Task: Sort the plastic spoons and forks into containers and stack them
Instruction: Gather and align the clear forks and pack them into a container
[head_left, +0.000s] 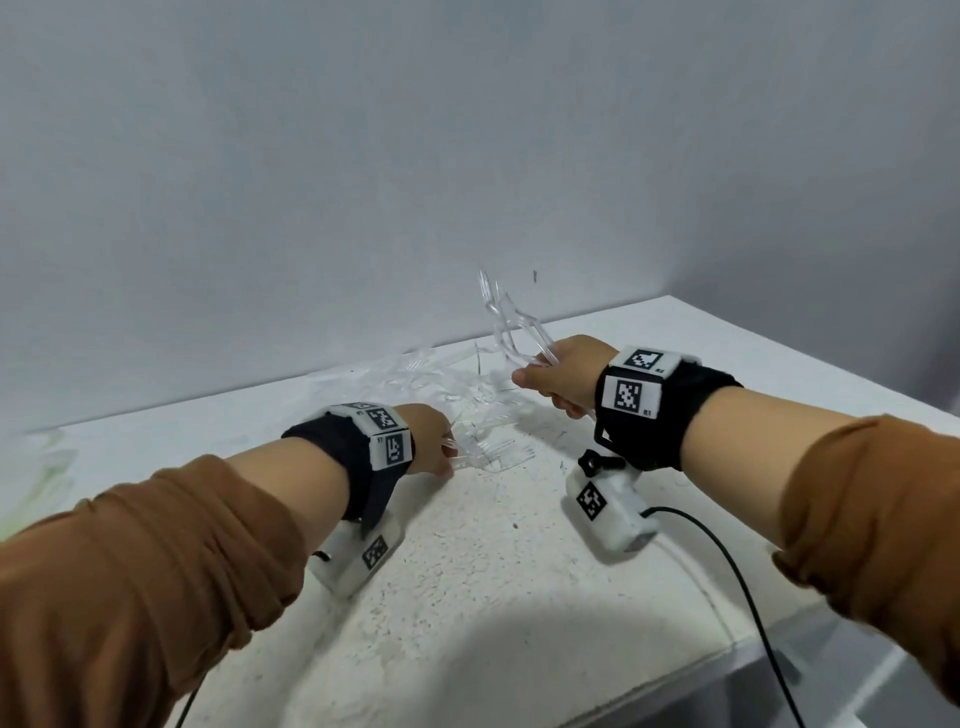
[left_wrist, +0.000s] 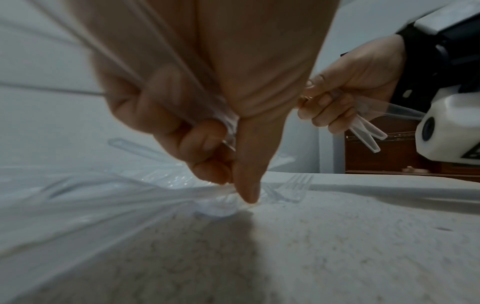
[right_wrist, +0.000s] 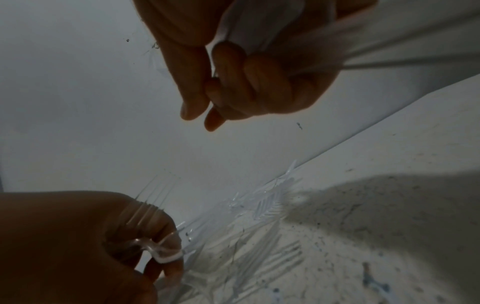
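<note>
White speckled table (head_left: 467, 571) by grey wall (head_left: 363, 156); clear forks (head_left: 483, 436) scattered. Right hand (head_left: 563, 376) fist grips fork bunch (head_left: 506, 322); left hand (head_left: 428, 439) fingers curled round forks.

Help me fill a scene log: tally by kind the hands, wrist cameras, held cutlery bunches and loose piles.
Hands: 2 (left hand, right hand)
Wrist cameras: 2 (left wrist camera, right wrist camera)
Held cutlery bunches: 2 (left bunch, right bunch)
Loose cutlery pile: 1
Total: 7

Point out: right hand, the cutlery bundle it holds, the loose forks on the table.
right hand (head_left: 558, 371), head view, back of the fist.
cutlery bundle (head_left: 506, 322), head view, clear ends fanning up from the fist.
loose forks (left_wrist: 296, 187), left wrist view, tines lying on the table.
</note>
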